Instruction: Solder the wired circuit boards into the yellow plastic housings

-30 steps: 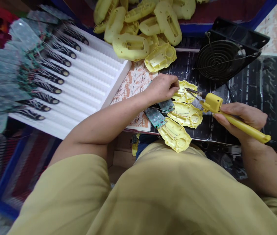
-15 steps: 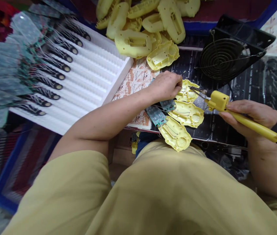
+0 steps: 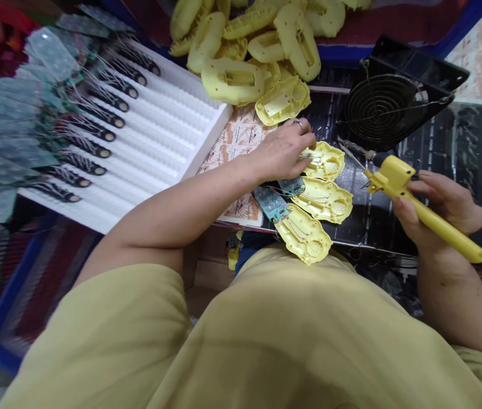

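Observation:
My right hand point(image 3: 441, 207) grips a yellow soldering gun point(image 3: 397, 176) by its long handle. The gun's metal tip points up and left, apart from the yellow plastic shells. My left hand point(image 3: 286, 149), with a ring on one finger, rests over the left end of the top yellow shell point(image 3: 328, 161). Its fingers are bent and closed, and whatever lies between them is hidden. Below are a middle shell point(image 3: 324, 200) and a front shell point(image 3: 304, 234), with thin wires inside. A green circuit board point(image 3: 271, 203) joins the front shell's left end; another board point(image 3: 292, 186) lies beside the middle one.
A white foam tray point(image 3: 168, 142) on the left bears several wired black parts and circuit boards point(image 3: 6, 125). Behind, a blue-edged bin point(image 3: 343, 55) holds piled yellow shells point(image 3: 232, 79), near one loose shell point(image 3: 282, 101). A black fan point(image 3: 379, 108) stands at the back right.
The soldering gun has drawn back to the right, its tip leaving the top shell. My left hand has shifted slightly and turned, its fingers now less tightly bunched.

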`<state>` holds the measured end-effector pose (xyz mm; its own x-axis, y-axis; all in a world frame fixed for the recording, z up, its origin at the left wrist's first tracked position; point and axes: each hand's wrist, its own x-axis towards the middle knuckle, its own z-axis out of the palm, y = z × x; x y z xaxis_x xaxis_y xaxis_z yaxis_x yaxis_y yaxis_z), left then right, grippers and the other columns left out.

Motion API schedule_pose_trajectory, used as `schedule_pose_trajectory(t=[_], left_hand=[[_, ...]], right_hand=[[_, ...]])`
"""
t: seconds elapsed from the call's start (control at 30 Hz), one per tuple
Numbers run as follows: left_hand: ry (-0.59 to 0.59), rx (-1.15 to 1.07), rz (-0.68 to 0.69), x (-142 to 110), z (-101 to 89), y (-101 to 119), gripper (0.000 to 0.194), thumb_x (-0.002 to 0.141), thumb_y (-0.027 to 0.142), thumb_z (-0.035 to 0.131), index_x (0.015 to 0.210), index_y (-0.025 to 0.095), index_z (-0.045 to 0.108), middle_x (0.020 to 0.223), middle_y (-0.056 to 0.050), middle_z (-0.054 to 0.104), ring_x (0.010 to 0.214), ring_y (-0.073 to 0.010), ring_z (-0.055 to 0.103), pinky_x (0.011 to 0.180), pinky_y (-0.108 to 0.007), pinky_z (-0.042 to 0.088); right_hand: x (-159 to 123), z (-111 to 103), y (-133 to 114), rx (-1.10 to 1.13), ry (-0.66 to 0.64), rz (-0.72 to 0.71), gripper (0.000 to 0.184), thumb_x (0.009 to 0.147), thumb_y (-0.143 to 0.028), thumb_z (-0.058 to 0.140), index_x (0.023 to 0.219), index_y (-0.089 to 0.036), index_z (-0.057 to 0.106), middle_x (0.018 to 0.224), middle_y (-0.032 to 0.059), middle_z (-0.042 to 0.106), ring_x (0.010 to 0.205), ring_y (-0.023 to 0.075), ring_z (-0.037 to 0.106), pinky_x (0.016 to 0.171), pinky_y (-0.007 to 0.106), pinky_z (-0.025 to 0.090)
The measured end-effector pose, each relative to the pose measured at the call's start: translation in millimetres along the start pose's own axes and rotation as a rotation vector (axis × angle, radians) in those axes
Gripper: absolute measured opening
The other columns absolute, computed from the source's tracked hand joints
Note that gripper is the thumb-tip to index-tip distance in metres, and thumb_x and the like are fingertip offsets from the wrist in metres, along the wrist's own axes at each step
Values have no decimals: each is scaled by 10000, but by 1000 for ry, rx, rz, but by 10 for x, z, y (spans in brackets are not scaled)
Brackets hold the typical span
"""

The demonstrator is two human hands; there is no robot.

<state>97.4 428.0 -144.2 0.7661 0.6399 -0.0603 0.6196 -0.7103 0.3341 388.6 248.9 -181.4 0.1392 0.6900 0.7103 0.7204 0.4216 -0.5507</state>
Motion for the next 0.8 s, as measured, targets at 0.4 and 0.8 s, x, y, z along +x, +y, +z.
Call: schedule_pose_trajectory(t=[0.4,0.8], left_hand=[[-371,125,101,-896,-184,-152,1101,883,722,788,1770,307,285,1798,-190,413,1632,-445,420,1346,-599,310],[-225,90,110,-1081,-159,-55,931,973,649,726,1747,259,387,1768,-225,442,1565,-426,507,1258,-526,432]], right_hand=[[-222,110,167,-124,390,-121,336,856,-562,898,1053,-293,859,755,18,785,549,183,686,501,315,553],[-239,110,233,-131,408,-236,287,860,-513,878,1034,-286,855,715,2,737,519,162,601,476,314,466]])
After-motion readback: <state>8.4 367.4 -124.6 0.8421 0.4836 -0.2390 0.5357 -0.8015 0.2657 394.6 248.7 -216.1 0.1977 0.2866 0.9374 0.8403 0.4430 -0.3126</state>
